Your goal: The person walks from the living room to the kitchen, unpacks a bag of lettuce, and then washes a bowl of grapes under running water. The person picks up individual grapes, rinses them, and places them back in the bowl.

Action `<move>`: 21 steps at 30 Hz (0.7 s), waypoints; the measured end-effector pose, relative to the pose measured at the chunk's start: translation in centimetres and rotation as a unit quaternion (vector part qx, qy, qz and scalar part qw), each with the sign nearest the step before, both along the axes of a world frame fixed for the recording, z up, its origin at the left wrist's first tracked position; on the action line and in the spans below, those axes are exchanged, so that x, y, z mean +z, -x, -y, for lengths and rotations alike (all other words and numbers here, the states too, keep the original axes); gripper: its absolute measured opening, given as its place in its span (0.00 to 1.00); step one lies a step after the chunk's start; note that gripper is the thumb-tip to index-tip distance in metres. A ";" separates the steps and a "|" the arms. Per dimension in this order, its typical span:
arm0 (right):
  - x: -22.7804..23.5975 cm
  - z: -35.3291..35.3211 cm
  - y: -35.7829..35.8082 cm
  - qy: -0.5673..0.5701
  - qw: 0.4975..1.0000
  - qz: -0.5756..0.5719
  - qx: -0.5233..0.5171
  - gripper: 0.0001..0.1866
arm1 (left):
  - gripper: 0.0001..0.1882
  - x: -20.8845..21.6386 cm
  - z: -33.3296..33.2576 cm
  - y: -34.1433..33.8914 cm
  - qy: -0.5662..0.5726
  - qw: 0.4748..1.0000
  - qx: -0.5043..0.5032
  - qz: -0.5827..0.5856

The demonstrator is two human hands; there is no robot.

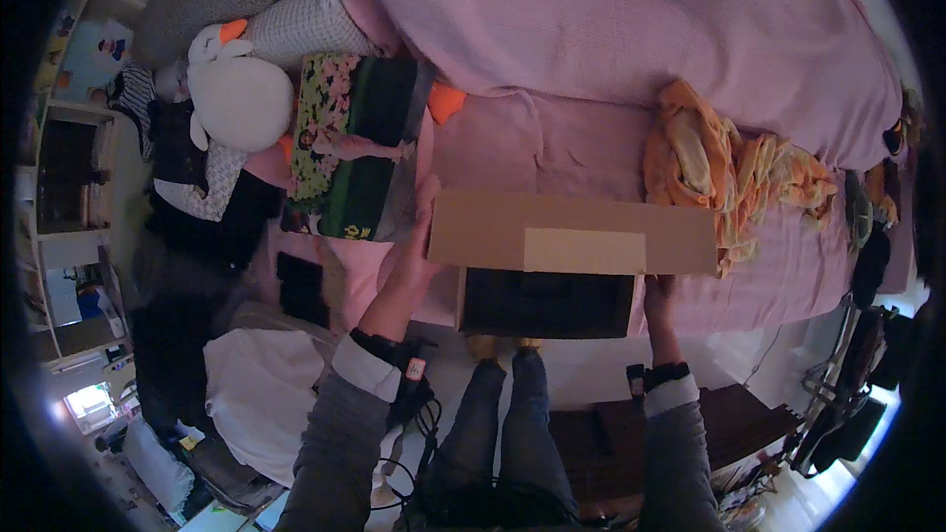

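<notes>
Brown cardboard box (pixel 483 227) at the near edge of the pink-covered bed (pixel 586 153), between the two hands. A long brown strip of it faces up, a paler rectangular patch (pixel 586 251) on its near half; below that, a dark area (pixel 547 305), opening or panel, cannot tell which.

Left hand (pixel 422 232) at the box's left end, fingers pointing up along it; partly hidden, so whether they are clamped cannot be told. Right hand (pixel 659 294) below the right part of the strip, its fingers out of sight behind the cardboard; state cannot be told. Both wrists show pale turned-back cuffs on grey sleeves.

On the bed, left of the box: printed rectangular piece (pixel 365 128), green and floral, with a white plush bird (pixel 241 103) just beside it. Right: crumpled orange-yellow cloth (pixel 690 163), close to the box's far right corner. Far side: pink blanket (pixel 611 30).
</notes>
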State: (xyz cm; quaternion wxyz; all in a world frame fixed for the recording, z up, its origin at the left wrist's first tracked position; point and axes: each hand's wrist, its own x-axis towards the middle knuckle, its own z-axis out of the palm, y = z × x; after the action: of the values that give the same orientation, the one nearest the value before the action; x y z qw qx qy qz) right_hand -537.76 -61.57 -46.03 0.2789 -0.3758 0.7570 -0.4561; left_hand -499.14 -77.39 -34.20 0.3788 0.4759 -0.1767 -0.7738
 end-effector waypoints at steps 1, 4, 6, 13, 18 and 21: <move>0.3 -0.9 0.4 -0.015 0.999 0.011 0.028 0.17 | 0.32 1.1 -0.4 0.3 -0.050 0.999 0.003 -0.005; 1.5 -4.0 1.7 -0.077 0.993 0.014 0.091 0.16 | 0.31 3.7 -0.8 0.9 -0.053 0.997 -0.031 0.043; 2.3 -5.7 2.4 -0.107 0.981 -0.069 0.144 0.16 | 0.33 4.7 -2.1 1.0 -0.048 0.991 -0.073 0.097; 4.6 -12.6 1.6 -0.252 0.937 0.234 -0.063 0.20 | 0.42 0.2 -11.4 -0.5 -0.102 0.946 -0.214 0.221; 3.8 -14.1 0.5 -0.238 0.907 0.312 -0.153 0.30 | 0.42 -9.3 -18.2 -1.3 0.055 0.942 -0.161 0.290; 1.2 -13.6 -0.7 -0.292 0.932 0.217 0.002 0.33 | 0.40 -13.3 -20.6 -2.2 0.073 0.940 -0.155 0.296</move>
State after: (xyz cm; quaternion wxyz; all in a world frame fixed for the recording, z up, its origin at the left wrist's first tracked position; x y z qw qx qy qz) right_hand -537.07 -47.92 -44.81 0.5342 -0.1711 0.7772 -0.2852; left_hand -496.99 -56.80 -47.53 0.2185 0.6215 -0.4084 -0.6319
